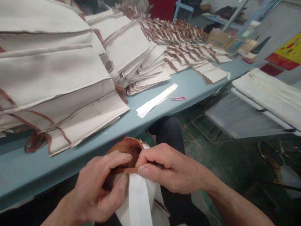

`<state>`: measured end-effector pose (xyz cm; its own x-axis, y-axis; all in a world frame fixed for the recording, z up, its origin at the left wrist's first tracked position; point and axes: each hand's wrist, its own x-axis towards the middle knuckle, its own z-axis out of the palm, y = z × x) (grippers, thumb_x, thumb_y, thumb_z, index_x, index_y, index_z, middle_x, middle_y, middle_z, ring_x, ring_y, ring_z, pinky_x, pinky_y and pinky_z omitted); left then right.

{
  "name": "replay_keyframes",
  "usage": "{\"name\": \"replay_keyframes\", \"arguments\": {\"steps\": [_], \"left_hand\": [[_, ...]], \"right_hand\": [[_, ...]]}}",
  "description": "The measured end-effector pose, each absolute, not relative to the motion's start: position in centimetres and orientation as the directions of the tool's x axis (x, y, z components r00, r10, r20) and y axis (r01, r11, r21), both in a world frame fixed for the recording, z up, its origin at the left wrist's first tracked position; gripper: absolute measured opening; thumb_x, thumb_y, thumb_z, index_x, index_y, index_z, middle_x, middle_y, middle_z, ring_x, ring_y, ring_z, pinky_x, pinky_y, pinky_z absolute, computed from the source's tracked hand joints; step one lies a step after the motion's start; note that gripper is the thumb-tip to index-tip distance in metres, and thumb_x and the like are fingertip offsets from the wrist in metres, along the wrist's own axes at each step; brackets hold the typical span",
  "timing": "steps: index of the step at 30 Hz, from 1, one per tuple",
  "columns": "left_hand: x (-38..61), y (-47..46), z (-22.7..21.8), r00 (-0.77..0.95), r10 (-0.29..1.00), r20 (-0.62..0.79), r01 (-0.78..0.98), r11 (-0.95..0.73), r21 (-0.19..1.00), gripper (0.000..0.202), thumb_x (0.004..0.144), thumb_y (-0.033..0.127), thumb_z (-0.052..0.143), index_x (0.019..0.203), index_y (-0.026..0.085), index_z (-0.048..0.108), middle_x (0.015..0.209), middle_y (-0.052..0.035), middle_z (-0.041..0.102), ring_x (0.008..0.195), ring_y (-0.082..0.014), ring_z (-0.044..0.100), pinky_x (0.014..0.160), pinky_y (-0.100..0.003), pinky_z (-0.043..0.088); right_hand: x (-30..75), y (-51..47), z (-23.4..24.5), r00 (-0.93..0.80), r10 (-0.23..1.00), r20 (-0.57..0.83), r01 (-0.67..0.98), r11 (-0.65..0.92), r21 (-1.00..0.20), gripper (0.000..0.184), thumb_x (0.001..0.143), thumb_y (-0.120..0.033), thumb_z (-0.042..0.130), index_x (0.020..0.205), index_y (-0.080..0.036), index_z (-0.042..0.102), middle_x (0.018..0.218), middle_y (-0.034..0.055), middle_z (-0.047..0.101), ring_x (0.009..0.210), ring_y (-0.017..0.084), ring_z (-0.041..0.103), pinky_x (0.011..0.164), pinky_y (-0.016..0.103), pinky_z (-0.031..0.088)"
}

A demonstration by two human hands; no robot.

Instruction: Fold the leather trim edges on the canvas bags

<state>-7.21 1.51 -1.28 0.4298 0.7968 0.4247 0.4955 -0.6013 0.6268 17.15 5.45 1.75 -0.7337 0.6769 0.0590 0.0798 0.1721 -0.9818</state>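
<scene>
A cream cloth bag [158, 196] with a brown edge and brown inside lies across my lap, its mouth facing up. My left hand [101, 185] pinches the bag's brown rim between thumb and fingers. Close beside it, my right hand [169, 166] grips the same rim, thumb in front and fingers inside. From the rim between my hands a white strip [139, 201] hangs down over the bag's front. Whether the strip is fastened or just held there, I cannot tell.
On the blue-covered table [113, 133] lie large stacks of cream cloth pieces [54, 69], loose white strips [156, 102] and pink-handled thread snips [178, 98]. Rows of brown-trimmed pieces [183, 56] stretch behind. To the right stands a rack with a cloth stack [270, 94].
</scene>
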Motion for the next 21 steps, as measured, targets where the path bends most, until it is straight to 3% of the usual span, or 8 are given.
{"name": "replay_keyframes", "arguments": {"steps": [2, 4, 6, 11, 13, 15, 18, 21], "left_hand": [[-7.4, 1.8, -0.3, 0.485, 0.779, 0.398, 0.428, -0.608, 0.669, 0.022, 0.097, 0.022, 0.057, 0.118, 0.027, 0.063, 0.096, 0.0002, 0.078, 0.077, -0.0168, 0.075, 0.070, -0.025, 0.057], [-7.4, 2.3, 0.7, 0.561, 0.779, 0.280, 0.375, -0.540, 0.754, 0.013, 0.104, 0.022, 0.050, 0.102, 0.026, 0.062, 0.083, 0.0046, 0.072, 0.068, -0.0124, 0.068, 0.064, -0.022, 0.052], [-7.3, 2.7, 1.2, 0.625, 0.756, 0.194, 0.379, -0.511, 0.772, 0.024, 0.109, 0.021, 0.044, 0.090, 0.025, 0.059, 0.074, 0.0064, 0.066, 0.062, -0.0108, 0.062, 0.060, -0.022, 0.048], [-7.7, 2.5, -0.2, 0.603, 0.685, 0.410, 0.465, -0.718, 0.517, 0.032, 0.111, 0.023, 0.048, 0.079, 0.026, 0.046, 0.062, 0.0064, 0.050, 0.051, -0.0138, 0.044, 0.053, -0.035, 0.028], [-8.2, 2.4, -0.8, 0.599, 0.664, 0.447, 0.472, -0.744, 0.472, 0.036, 0.111, 0.023, 0.049, 0.077, 0.027, 0.039, 0.060, 0.0068, 0.043, 0.049, -0.0149, 0.037, 0.054, -0.038, 0.023], [-8.6, 2.6, -0.9, 0.618, 0.650, 0.443, 0.435, -0.751, 0.497, 0.035, 0.113, 0.025, 0.049, 0.079, 0.027, 0.040, 0.061, 0.0066, 0.045, 0.051, -0.0155, 0.038, 0.054, -0.037, 0.023], [-8.8, 3.0, 0.0, 0.646, 0.674, 0.358, 0.372, -0.687, 0.624, 0.029, 0.117, 0.037, 0.042, 0.093, 0.025, 0.052, 0.073, 0.0029, 0.059, 0.061, -0.0160, 0.053, 0.058, -0.031, 0.036], [-8.3, 3.4, 1.3, 0.668, 0.687, 0.285, 0.321, -0.612, 0.723, 0.035, 0.117, 0.047, 0.038, 0.097, 0.024, 0.055, 0.079, 0.0018, 0.062, 0.068, -0.0146, 0.057, 0.063, -0.027, 0.042]], "right_hand": [[17.7, 5.6, 2.7, -0.748, 0.646, 0.152, 0.172, 0.410, -0.896, 0.023, 0.108, -0.023, 0.054, 0.086, -0.019, 0.061, 0.078, -0.0023, 0.061, 0.070, 0.012, 0.052, 0.067, 0.026, 0.040], [18.0, 5.7, 3.2, -0.765, 0.610, 0.206, 0.221, 0.550, -0.806, 0.026, 0.111, -0.024, 0.050, 0.088, -0.019, 0.063, 0.080, 0.0001, 0.067, 0.073, 0.014, 0.057, 0.068, 0.027, 0.042], [18.2, 5.6, 3.3, -0.778, 0.583, 0.237, 0.243, 0.626, -0.741, 0.029, 0.113, -0.025, 0.047, 0.090, -0.019, 0.064, 0.081, 0.0020, 0.070, 0.074, 0.015, 0.061, 0.068, 0.028, 0.043], [18.0, 5.2, 2.6, -0.770, 0.553, 0.318, 0.202, 0.684, -0.701, 0.029, 0.111, -0.021, 0.047, 0.088, -0.018, 0.065, 0.076, 0.0012, 0.071, 0.070, 0.015, 0.062, 0.065, 0.028, 0.043], [17.8, 5.2, 2.4, -0.770, 0.548, 0.326, 0.191, 0.687, -0.701, 0.029, 0.111, -0.020, 0.046, 0.089, -0.018, 0.066, 0.077, 0.0013, 0.071, 0.070, 0.015, 0.063, 0.066, 0.028, 0.044], [17.6, 5.3, 2.3, -0.777, 0.535, 0.332, 0.191, 0.702, -0.686, 0.031, 0.112, -0.021, 0.045, 0.090, -0.018, 0.066, 0.077, 0.0016, 0.070, 0.070, 0.015, 0.062, 0.066, 0.028, 0.044], [17.3, 5.6, 2.9, -0.784, 0.508, 0.356, 0.212, 0.759, -0.616, 0.035, 0.114, -0.023, 0.043, 0.090, -0.017, 0.068, 0.077, 0.0021, 0.070, 0.071, 0.016, 0.061, 0.068, 0.030, 0.043], [17.1, 6.1, 3.6, -0.796, 0.482, 0.366, 0.236, 0.804, -0.545, 0.038, 0.115, -0.025, 0.043, 0.088, -0.017, 0.068, 0.078, 0.0023, 0.071, 0.073, 0.016, 0.060, 0.069, 0.031, 0.043]]}}
